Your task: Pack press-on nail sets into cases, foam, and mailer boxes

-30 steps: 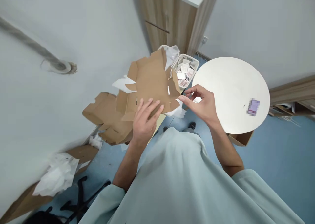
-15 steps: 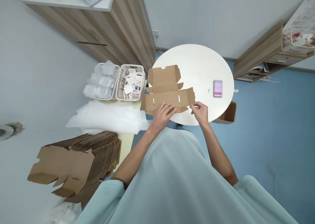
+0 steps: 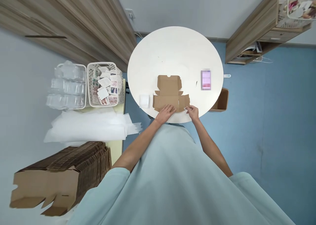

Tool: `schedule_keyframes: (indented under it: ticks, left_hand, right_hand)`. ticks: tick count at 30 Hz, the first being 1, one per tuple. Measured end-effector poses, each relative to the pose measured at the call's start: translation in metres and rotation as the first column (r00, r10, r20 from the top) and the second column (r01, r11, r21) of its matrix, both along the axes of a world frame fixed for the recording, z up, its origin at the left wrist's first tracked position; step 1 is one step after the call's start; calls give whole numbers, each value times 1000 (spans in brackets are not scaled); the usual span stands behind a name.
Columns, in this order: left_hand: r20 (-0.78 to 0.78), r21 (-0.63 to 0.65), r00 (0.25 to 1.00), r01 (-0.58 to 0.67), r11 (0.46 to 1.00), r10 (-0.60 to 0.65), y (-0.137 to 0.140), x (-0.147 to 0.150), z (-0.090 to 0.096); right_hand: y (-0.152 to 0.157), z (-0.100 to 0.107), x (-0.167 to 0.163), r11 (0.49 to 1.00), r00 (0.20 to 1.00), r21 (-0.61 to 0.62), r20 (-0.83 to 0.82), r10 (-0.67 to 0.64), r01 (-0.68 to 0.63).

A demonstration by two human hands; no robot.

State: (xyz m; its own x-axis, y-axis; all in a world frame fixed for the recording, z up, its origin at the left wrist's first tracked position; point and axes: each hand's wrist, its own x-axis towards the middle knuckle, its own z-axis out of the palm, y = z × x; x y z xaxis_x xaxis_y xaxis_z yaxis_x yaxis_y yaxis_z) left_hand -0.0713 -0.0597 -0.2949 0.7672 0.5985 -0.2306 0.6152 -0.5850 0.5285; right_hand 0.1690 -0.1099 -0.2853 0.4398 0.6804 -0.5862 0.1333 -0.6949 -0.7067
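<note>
Carton [image 3: 164,100] flat on surface [image 3: 177,50]

Its near edge is covered by the flat left hand [image 3: 165,115]; its near right corner is met by the right hand [image 3: 193,112], grip narrow, hold unclear. Beyond, a purple item [image 3: 205,79] is seen.

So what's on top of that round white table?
An unfolded cardboard box, a small white item, a tiny dark speck and a pixelated purple item. The left hand covers part of the box; anything beneath the box is hidden.
</note>
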Motion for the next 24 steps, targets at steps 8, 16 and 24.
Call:
schedule_keyframes:
  ticks: [8,16,24]
  left_hand:
    - [-139,-80,989,-62,995,51,4,-12,-22]
    - [-279,-156,950,-188,970,139,20,-49,-16]
    - [-285,-235,903,-390,890,320,10,-55,-14]
  right_hand:
    - [-3,-4,12,988,987,-155,156,49,-25]
    - [73,-1,-11,916,887,0,248,390,-402]
    - [95,-34,-33,823,794,-75,226,564,-563]
